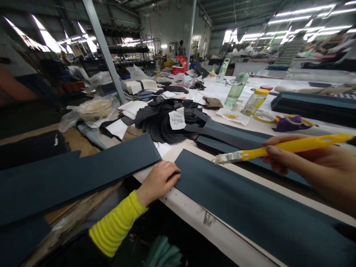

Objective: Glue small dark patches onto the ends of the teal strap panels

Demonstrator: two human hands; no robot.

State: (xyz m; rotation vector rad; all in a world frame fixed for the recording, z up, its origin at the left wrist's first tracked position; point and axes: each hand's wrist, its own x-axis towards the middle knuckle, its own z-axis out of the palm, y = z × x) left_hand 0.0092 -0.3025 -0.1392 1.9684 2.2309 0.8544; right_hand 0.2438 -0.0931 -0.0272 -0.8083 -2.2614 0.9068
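My right hand (303, 159) is closed around a yellow-handled brush (294, 145), its pale, stained bristles pointing left above a long dark blue-grey panel (239, 196). That panel lies slantwise along the table's front edge. At its left end rests my left hand (160, 178), fingers bent and together at the panel's corner; whatever the fingertips may grip is hidden. Another long dark panel (111, 163) reaches in from the left, its end just beyond my left hand. Behind the brush lie more dark strips (236, 133).
A bundle of black pieces with a paper label (177, 118) sits mid-table. Beyond are a yellow-lidded jar (255, 102), a green bottle (236, 89), tape (264, 116) and a purple item (292, 123). A metal post (107, 52) rises at the left. People are in the background.
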